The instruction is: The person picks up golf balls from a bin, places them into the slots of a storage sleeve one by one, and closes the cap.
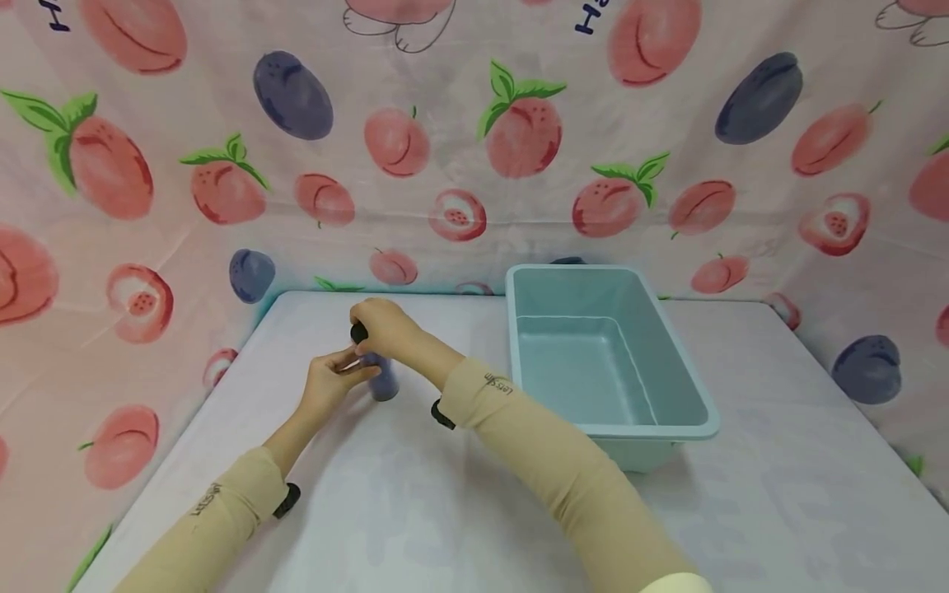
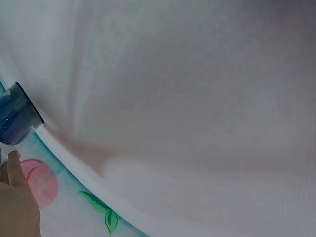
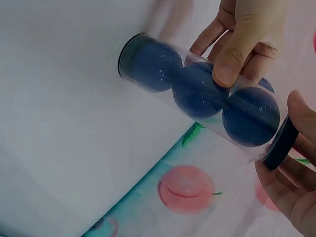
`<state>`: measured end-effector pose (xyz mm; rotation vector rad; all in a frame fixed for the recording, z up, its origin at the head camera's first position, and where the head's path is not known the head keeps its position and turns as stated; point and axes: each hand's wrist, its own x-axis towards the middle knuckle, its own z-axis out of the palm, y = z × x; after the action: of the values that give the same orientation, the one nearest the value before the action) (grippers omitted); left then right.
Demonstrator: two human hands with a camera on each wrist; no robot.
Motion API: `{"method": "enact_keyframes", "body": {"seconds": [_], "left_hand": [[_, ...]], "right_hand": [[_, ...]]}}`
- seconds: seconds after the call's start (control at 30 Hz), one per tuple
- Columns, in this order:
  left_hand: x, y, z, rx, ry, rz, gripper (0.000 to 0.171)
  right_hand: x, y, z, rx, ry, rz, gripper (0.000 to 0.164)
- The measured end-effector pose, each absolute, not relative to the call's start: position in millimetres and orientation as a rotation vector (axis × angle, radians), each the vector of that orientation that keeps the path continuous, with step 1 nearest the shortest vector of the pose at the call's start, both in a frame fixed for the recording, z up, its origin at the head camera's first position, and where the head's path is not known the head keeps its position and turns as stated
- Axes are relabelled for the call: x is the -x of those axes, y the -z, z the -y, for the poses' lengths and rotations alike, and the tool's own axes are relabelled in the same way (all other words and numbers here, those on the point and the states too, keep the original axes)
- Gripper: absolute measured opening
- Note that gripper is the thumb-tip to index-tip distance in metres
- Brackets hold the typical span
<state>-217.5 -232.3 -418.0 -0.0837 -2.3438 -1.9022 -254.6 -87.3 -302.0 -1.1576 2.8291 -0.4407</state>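
Observation:
My left hand (image 1: 326, 383) grips a clear tube (image 1: 383, 383) around its upper middle, with the thumb laid along the side facing the right wrist camera. Three dark blue balls (image 3: 197, 89) sit in a row inside the tube. The dark lid (image 3: 281, 143) at its top end is pinched between the thumb and fingers of my right hand (image 1: 385, 329). The tube stands slightly tilted, its base low over the white table. In the left wrist view only the tube's lower end (image 2: 22, 106) and part of a hand show at the left edge.
An open light blue bin (image 1: 615, 430) stands on the table to the right of my hands, with nothing visible inside. White cloth covers the table (image 1: 415, 511). Behind and beside it hangs a fruit-print curtain (image 1: 460, 107).

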Motion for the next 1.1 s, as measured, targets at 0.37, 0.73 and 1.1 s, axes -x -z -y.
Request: {"method": "enact_keyframes", "body": {"seconds": [0.37, 0.73, 1.1], "left_hand": [[218, 416, 232, 0.076, 1.874, 2.353, 0.052], [217, 415, 231, 0.093, 1.914, 2.339, 0.055], [215, 414, 231, 0.082, 1.957, 2.353, 0.057]], "right_hand": [[267, 297, 90, 1.285, 0.322, -2.780, 0.033], [267, 293, 90, 1.342, 0.118, -2.756, 0.037], [269, 294, 91, 1.355, 0.004, -2.720, 0.040]]}}
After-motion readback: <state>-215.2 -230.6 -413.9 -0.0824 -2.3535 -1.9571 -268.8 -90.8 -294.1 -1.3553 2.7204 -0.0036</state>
